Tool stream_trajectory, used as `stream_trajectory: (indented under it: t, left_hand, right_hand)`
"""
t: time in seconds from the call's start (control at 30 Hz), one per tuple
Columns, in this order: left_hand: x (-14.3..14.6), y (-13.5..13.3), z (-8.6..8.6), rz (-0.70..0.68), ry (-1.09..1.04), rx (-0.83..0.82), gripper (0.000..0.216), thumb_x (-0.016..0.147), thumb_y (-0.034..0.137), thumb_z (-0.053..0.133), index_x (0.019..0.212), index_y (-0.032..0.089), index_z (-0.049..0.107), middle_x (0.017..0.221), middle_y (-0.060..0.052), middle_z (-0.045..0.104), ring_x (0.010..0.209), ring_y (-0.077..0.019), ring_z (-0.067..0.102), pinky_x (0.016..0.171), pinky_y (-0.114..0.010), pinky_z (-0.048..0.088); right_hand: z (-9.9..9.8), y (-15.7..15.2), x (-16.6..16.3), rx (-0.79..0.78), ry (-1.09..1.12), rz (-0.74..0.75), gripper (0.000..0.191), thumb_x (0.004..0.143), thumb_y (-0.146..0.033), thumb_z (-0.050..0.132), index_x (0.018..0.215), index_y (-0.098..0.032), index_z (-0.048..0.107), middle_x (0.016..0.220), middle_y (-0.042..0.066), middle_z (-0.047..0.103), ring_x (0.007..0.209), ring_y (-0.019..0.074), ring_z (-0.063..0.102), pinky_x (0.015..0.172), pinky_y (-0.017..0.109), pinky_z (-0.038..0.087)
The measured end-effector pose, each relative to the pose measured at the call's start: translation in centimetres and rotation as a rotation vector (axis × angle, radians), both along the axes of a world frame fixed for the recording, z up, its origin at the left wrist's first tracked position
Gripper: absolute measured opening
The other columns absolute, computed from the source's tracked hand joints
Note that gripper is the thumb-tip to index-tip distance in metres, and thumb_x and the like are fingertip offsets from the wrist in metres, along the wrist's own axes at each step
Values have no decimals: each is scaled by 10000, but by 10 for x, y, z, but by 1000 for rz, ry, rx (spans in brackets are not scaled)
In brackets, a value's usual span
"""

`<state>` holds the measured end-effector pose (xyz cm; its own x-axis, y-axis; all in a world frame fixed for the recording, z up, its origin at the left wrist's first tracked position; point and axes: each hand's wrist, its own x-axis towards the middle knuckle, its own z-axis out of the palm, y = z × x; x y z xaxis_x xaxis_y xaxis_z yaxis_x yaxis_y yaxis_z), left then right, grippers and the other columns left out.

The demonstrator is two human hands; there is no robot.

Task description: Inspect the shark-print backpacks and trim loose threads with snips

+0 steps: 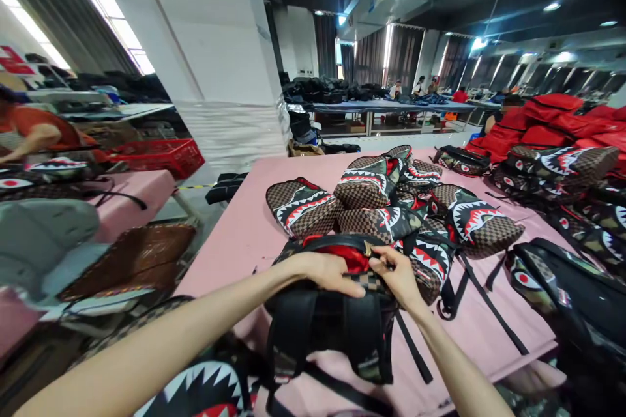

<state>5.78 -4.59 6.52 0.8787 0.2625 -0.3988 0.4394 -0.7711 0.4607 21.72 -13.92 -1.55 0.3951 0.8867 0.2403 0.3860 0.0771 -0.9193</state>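
Backpack sits at near edge of pink table, fingers of left hand and right hand pinched on its open top, shark-mouth bags heaped just behind, bare tabletop to the left.

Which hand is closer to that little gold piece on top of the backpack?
Right. The right hand pinches the backpack rim just below the gold piece; the left hand rests on the top, further left of it.

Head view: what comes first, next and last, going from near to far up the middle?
Black backpack → shark-mouth bag pile → blue table → curtains.
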Motion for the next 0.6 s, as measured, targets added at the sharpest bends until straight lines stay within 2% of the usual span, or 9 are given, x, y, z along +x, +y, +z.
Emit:
stream_trajectory:
  t: [0.1,0.17,0.23,0.3,0.43,0.53,0.6]
  left_hand:
    - [-19,-1,7,188,-229,274,367,763,503,534,923,209,682,873,-36,690,768,-194,615,663,-241,413]
    - [-39,2,5,304,-347,415,316,837,440,464,923,218,672,922,-30,684,818,-181,611,700,-242,409]
    - [-59,3,-4,382,-413,480,290,879,369,415,900,226,667,909,-10,683,810,-157,608,709,-235,403]
    - [-71,2,-18,448,-452,521,282,883,348,419,858,218,668,878,-3,681,790,-149,603,704,-233,401]
    - [-68,-5,-38,517,-599,489,264,880,326,431,843,201,661,879,-12,672,811,-143,595,721,-231,409]
    - [-67,-10,-40,591,-779,361,267,867,335,440,826,193,663,865,-23,673,816,-142,598,760,-238,426]
    - [-79,-15,-40,751,-930,237,276,849,361,454,837,183,665,892,-33,676,845,-151,602,793,-250,439]
  right_hand:
    - [5,16,9,38,52,-17,338,692,-409,619,938,-181,663,690,-4,601,653,146,538,637,266,419]
    - [3,15,15,104,108,-103,309,695,-408,616,889,-172,661,709,6,621,670,150,550,655,270,428]
    - [-3,-2,16,166,127,-222,253,733,-410,580,757,-169,653,672,7,612,653,145,543,639,261,421]
    - [-14,-28,10,150,109,-245,299,774,-411,534,622,-170,625,589,8,579,614,145,528,597,255,408]
    - [-29,-68,-23,-101,98,-6,252,721,-390,594,608,-169,638,585,7,588,600,162,525,555,258,401]
    - [-24,-64,-46,-166,185,49,247,701,-379,604,579,-164,602,540,-18,527,557,133,466,526,243,370]
    - [-16,-56,-52,-147,247,85,245,702,-377,605,589,-159,587,545,-25,502,558,116,437,539,238,362]
